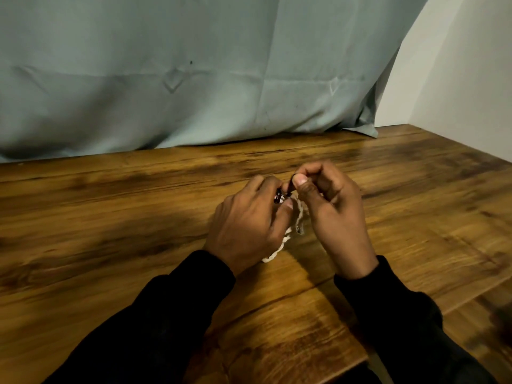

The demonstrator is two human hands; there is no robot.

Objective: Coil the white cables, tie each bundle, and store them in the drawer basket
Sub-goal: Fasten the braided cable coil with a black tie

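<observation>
A white braided cable, coiled into a small bundle, lies between my hands at the middle of the wooden table. My left hand covers most of the bundle and grips it, with a dark shiny piece showing at its fingertips. My right hand pinches a thin dark tie between thumb and forefinger just above the cable. Much of the cable is hidden under my hands. No drawer basket is in view.
A pale blue-grey cloth hangs along the back edge of the table. A white wall stands at the right. The table's front edge runs at the lower right, past my dark sleeves.
</observation>
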